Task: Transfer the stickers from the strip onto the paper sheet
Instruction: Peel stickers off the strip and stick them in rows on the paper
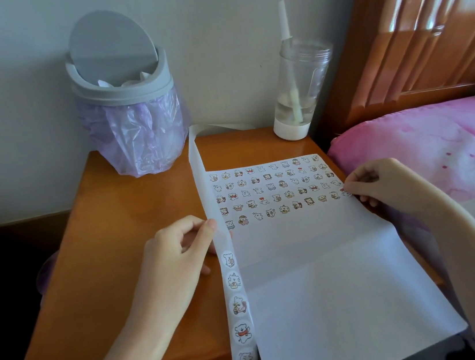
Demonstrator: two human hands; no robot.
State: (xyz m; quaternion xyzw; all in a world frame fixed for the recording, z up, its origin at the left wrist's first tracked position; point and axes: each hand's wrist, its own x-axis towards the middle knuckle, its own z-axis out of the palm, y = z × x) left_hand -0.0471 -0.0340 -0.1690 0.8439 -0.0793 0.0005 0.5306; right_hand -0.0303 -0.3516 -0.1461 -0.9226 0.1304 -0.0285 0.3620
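A white paper sheet (pixel 318 275) lies on the wooden table (pixel 121 225), its far part covered with rows of several small cartoon stickers. A long translucent sticker strip (pixel 235 295) runs along the sheet's left edge, with several round stickers on its near part and bare backing farther away. My left hand (pixel 178 248) pinches the strip at the sheet's left edge. My right hand (pixel 375 182) pinches a small sticker (pixel 346 192) at the right end of the fourth row, touching the sheet.
A grey swing-lid bin (pixel 126 103) with a purple bag stands at the back left of the table. A clear bottle (pixel 296 87) with a straw stands at the back right. A pink bed cover (pixel 439 159) and wooden headboard (pixel 410 30) lie to the right.
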